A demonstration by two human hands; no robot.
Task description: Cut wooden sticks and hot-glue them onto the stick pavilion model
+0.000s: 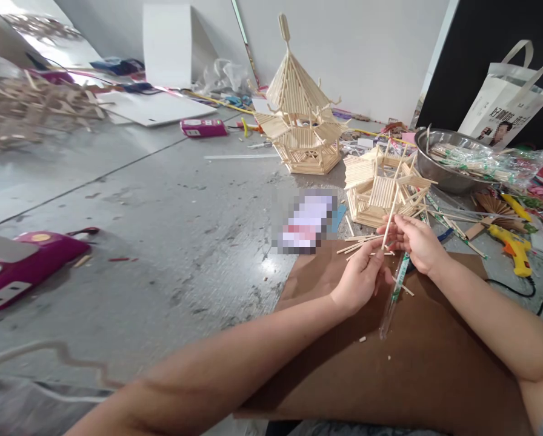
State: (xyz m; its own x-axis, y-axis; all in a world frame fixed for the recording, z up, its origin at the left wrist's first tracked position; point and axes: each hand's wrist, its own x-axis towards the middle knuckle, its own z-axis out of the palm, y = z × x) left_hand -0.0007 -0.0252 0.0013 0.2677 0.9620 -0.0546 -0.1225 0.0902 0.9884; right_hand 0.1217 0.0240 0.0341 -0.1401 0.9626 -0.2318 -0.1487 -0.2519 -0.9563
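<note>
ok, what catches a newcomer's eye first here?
A tall finished stick pagoda stands at the back centre. Nearer, the left hand and right hand pinch a thin stick over brown card, in front of a half-built model. A steel bowl sits at right.

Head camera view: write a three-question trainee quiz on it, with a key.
1. True or false: the finished stick pagoda stands on the brown cardboard.
2. What do the left hand and right hand pinch together? A. a thin wooden stick B. a yellow glue gun C. a pink box
3. Fill in: the wrapped sticks lie in a ____.
Key: 1 false, it stands on the grey floor; 2 A; 3 metal bowl.
</note>
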